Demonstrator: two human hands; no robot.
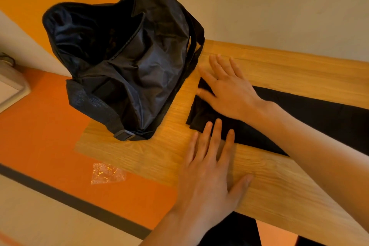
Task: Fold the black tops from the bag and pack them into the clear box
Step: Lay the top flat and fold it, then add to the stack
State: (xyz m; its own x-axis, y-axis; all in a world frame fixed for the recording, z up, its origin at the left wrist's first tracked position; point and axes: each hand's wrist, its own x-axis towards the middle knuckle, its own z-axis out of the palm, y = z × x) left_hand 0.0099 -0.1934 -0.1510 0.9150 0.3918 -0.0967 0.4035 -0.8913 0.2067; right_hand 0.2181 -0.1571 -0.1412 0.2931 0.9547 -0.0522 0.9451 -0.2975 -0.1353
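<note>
A black top [311,118] lies flat on the wooden table [279,70], stretching from the table's middle off to the right edge of view. My right hand [227,88] rests flat on its left end, fingers spread and pointing toward the bag. My left hand [209,166] lies palm down on the table, its fingertips touching the near edge of the cloth. A dark, unzipped bag [123,62] stands slumped at the table's left end, its inside too dark to read. The clear box is not in view.
A crumpled clear plastic wrapper [107,172] lies on the orange floor to the left of the table. A pale object [12,86] sits at the far left edge. A wall runs behind the table.
</note>
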